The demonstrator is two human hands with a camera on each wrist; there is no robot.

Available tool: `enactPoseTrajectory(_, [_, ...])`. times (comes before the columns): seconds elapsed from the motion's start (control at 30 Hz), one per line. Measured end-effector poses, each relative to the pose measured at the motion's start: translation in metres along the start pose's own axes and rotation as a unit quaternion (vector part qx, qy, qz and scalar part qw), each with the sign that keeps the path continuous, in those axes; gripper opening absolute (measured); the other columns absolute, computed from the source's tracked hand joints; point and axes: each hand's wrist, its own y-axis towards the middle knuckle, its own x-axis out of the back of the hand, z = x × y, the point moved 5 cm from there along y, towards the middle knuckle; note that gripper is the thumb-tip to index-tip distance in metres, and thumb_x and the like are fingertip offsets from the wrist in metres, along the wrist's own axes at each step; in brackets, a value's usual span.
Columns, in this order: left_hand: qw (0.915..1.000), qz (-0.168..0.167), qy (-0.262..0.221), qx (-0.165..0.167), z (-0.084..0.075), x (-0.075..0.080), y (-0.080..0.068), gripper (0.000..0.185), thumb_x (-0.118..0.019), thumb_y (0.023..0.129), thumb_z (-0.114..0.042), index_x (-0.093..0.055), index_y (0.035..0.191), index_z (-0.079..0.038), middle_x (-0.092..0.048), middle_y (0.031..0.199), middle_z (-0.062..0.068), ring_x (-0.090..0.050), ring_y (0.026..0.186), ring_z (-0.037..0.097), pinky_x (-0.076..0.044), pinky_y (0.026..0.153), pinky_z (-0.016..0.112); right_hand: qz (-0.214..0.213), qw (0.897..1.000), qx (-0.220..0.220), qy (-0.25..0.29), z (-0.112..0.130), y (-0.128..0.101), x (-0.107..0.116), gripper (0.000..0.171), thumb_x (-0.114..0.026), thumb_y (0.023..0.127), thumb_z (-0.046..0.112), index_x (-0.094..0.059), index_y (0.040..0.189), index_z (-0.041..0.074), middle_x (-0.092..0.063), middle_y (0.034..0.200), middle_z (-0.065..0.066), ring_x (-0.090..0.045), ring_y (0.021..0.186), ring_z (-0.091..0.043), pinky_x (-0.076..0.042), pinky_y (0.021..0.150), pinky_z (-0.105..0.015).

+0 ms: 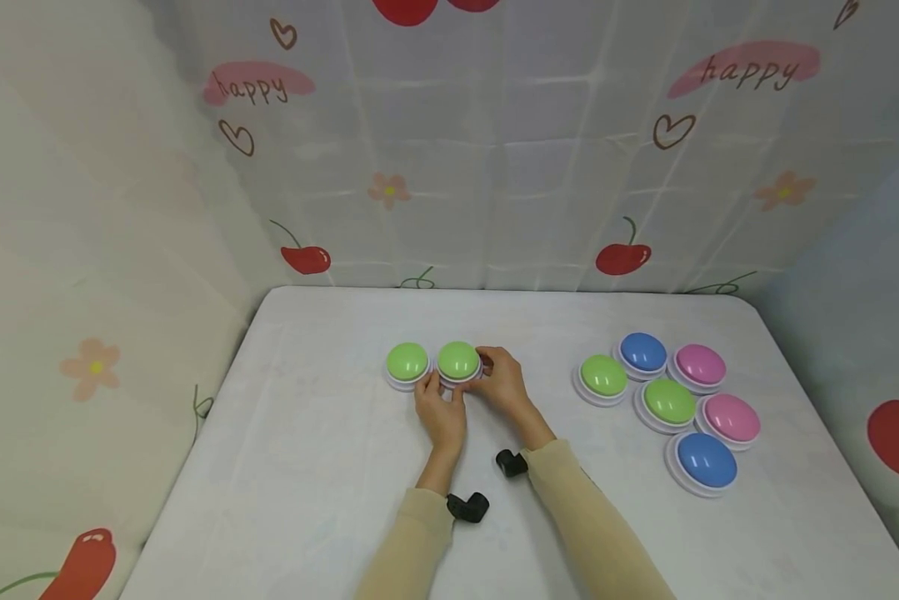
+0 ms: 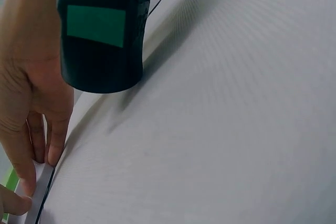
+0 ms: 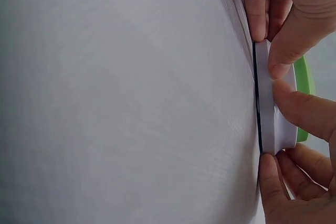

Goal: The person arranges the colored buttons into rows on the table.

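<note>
1. nearest to you were your two cream sleeves (image 1: 591,525), each wrist carrying a small black camera (image 1: 468,506), reaching forward over the white table (image 1: 284,467).
2. your left hand (image 1: 442,414) gripped the near-left edge of the held green button (image 1: 458,363); in the left wrist view its fingertips (image 2: 37,156) were curled onto the white rim.
3. your right hand (image 1: 503,385) gripped the same button from the right side, fingers wrapped over its far edge and thumb at the near edge. in the right wrist view, fingers (image 3: 286,40) from both hands pinched the white base (image 3: 275,114).
4. the button you held was a glossy lime-green dome on a round white base. the right wrist view showed a thin dark line where the base met the table, and a sliver of green past the white wall. whether it sat flat or was slightly raised, you could not tell from these views.
5. it stood near the middle of the table, just beside a second green button (image 1: 407,365) on its left, their bases touching or almost so.
6. well apart to the right lay a cluster of six more buttons: blue (image 1: 706,461), pink (image 1: 731,418) and green (image 1: 669,402) nearer, then green (image 1: 603,377), pink (image 1: 700,365) and blue (image 1: 642,352).
7. farthest stood the backdrop curtain (image 1: 494,167), printed with cherries, hearts, flowers and "happy".
</note>
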Motion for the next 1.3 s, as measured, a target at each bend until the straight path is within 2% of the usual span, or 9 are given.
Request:
enactPoseTrajectory(0.33, [0.9999, -0.009, -0.007, 0.012, -0.003, 0.001, -0.005, 0.044, -0.079, 0.071, 0.005, -0.066, 0.112, 0.009, -0.060, 0.108, 0.022, -0.061, 0.095, 0.031, -0.054, 0.084, 0.039, -0.001, 1.000, -0.008, -0.004, -0.002, -0.007, 0.005, 0.073, -0.088, 0.066, 0.004, -0.055, 0.128, -0.011, -0.060, 0.119, -0.027, -0.062, 0.112, -0.037, -0.054, 0.094, -0.037])
enactPoseTrajectory(0.43, [0.9997, -0.016, 0.003, 0.021, -0.010, 0.004, -0.009, 0.040, -0.080, 0.069, 0.002, -0.066, 0.107, 0.005, -0.060, 0.101, 0.017, -0.056, 0.088, 0.028, -0.049, 0.080, 0.037, -0.003, 1.000, -0.022, -0.014, 0.001, -0.015, 0.014, 0.072, -0.086, 0.068, 0.003, -0.054, 0.130, -0.009, -0.060, 0.120, -0.026, -0.061, 0.112, -0.037, -0.054, 0.094, -0.039])
enactPoseTrajectory(0.53, [0.9999, -0.007, -0.001, 0.009, -0.023, 0.005, -0.013, 0.037, -0.079, 0.069, 0.001, -0.065, 0.103, 0.001, -0.058, 0.095, 0.014, -0.053, 0.081, 0.025, -0.044, 0.074, 0.033, -0.006, 0.999, -0.033, -0.016, 0.004, -0.028, 0.029, 0.069, -0.084, 0.071, 0.004, -0.054, 0.132, -0.006, -0.059, 0.124, -0.024, -0.060, 0.114, -0.037, -0.053, 0.095, -0.042])
enactPoseTrajectory(0.7, [0.9960, 0.065, -0.048, -0.037, -0.054, -0.005, -0.025, 0.039, -0.078, 0.070, -0.001, -0.063, 0.106, -0.001, -0.058, 0.094, 0.015, -0.054, 0.079, 0.025, -0.045, 0.068, 0.025, -0.041, 0.998, -0.048, -0.001, 0.002, -0.056, 0.067, 0.064, -0.081, 0.076, 0.006, -0.054, 0.133, -0.004, -0.057, 0.130, -0.023, -0.058, 0.118, -0.037, -0.052, 0.097, -0.044])
enactPoseTrajectory(0.87, [0.9802, 0.170, -0.074, -0.070, -0.076, -0.031, -0.044, 0.043, -0.077, 0.073, -0.004, -0.062, 0.113, -0.003, -0.058, 0.101, 0.015, -0.056, 0.085, 0.023, -0.050, 0.069, 0.022, -0.133, 0.987, -0.085, 0.012, -0.012, -0.085, 0.113, 0.057, -0.077, 0.080, 0.005, -0.055, 0.131, -0.006, -0.059, 0.128, -0.025, -0.059, 0.116, -0.038, -0.052, 0.097, -0.046])
enactPoseTrajectory(1.0, [0.9653, 0.243, -0.073, -0.065, -0.081, -0.057, -0.056, 0.047, -0.077, 0.075, -0.006, -0.060, 0.119, -0.001, -0.058, 0.109, 0.017, -0.057, 0.093, 0.023, -0.052, 0.075, 0.021, -0.219, 0.969, -0.114, 0.001, -0.027, -0.103, 0.146, 0.054, -0.075, 0.082, 0.006, -0.055, 0.131, -0.007, -0.059, 0.126, -0.025, -0.060, 0.114, -0.038, -0.051, 0.095, -0.047])
enactPoseTrajectory(1.1, [0.9546, 0.286, -0.066, -0.053, -0.084, -0.077, -0.061, 0.052, -0.076, 0.077, -0.006, -0.058, 0.124, 0.001, -0.057, 0.115, 0.016, -0.057, 0.099, 0.022, -0.052, 0.078, 0.019, -0.265, 0.954, -0.140, -0.012, -0.040, -0.111, 0.165, 0.055, -0.074, 0.083, 0.006, -0.053, 0.132, -0.008, -0.058, 0.126, -0.026, -0.059, 0.112, -0.038, -0.052, 0.093, -0.049])
enactPoseTrajectory(1.2, [0.9457, 0.315, -0.060, -0.053, -0.087, -0.094, -0.063, 0.056, -0.076, 0.077, -0.006, -0.056, 0.128, 0.003, -0.056, 0.118, 0.016, -0.056, 0.102, 0.022, -0.052, 0.081, 0.019, -0.285, 0.944, -0.166, -0.021, -0.053, -0.115, 0.175, 0.055, -0.073, 0.083, 0.006, -0.053, 0.133, -0.009, -0.058, 0.124, -0.028, -0.059, 0.109, -0.041, -0.051, 0.093, -0.050])
enactPoseTrajectory(1.3, [0.9387, 0.336, -0.050, -0.057, -0.090, -0.108, -0.065, 0.059, -0.076, 0.076, -0.006, -0.054, 0.130, 0.004, -0.055, 0.121, 0.016, -0.056, 0.105, 0.022, -0.052, 0.083, 0.019, -0.278, 0.943, -0.180, -0.021, -0.064, -0.114, 0.177, 0.056, -0.073, 0.083, 0.007, -0.052, 0.133, -0.010, -0.057, 0.124, -0.031, -0.057, 0.111, -0.043, -0.049, 0.094, -0.052])
